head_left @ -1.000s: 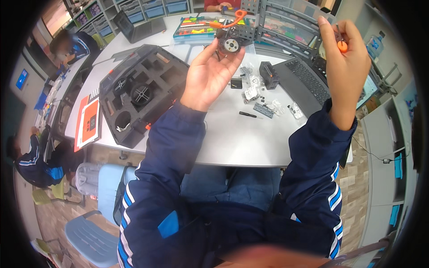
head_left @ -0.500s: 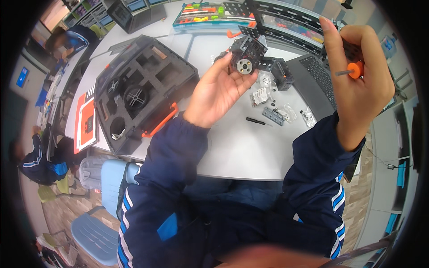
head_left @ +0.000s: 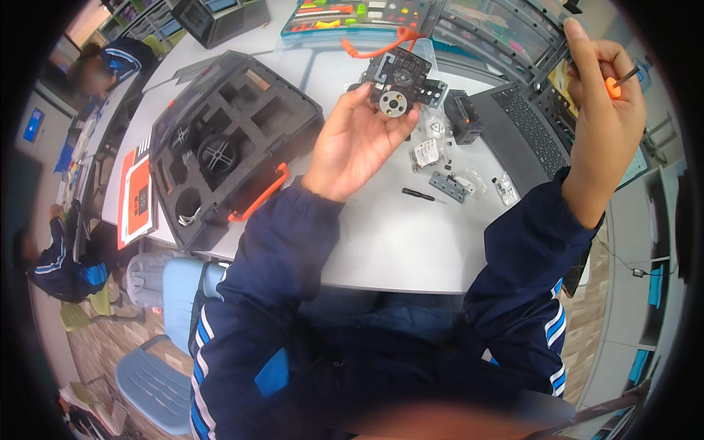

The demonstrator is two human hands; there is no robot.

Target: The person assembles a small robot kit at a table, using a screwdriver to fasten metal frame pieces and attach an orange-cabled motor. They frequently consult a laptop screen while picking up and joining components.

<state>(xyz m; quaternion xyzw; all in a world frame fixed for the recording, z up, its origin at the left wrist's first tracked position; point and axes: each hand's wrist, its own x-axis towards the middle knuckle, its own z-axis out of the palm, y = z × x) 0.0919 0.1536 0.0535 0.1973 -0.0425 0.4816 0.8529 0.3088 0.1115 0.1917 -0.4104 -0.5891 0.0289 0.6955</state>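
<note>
My left hand (head_left: 359, 147) holds a black assembly from below. This has perforated plates, a circuit-like face and a round silver hub (head_left: 394, 104). My right hand (head_left: 605, 125) is raised at the right, its fingers curled round an orange-handled screwdriver (head_left: 614, 86) with a thin metal shaft pointing up and right. A dark perforated frame (head_left: 499, 45) extends from behind the assembly toward my right fingers. Whether those fingers also grip the frame, or whether it joins the assembly, I cannot tell.
A black case (head_left: 242, 110) with foam cut-outs and wheels lies left on the white table (head_left: 396, 253). A laptop (head_left: 524, 128), a black block (head_left: 463, 117), small parts bags (head_left: 427, 152), a grey perforated plate (head_left: 447, 186) and a small black screwdriver (head_left: 419, 194) lie ahead. Co-workers sit left.
The assembly has turned so its face shows more. The perforated frame has shifted and tilted. My right hand has moved right, and the screwdriver's shaft now points up-right instead of left.
</note>
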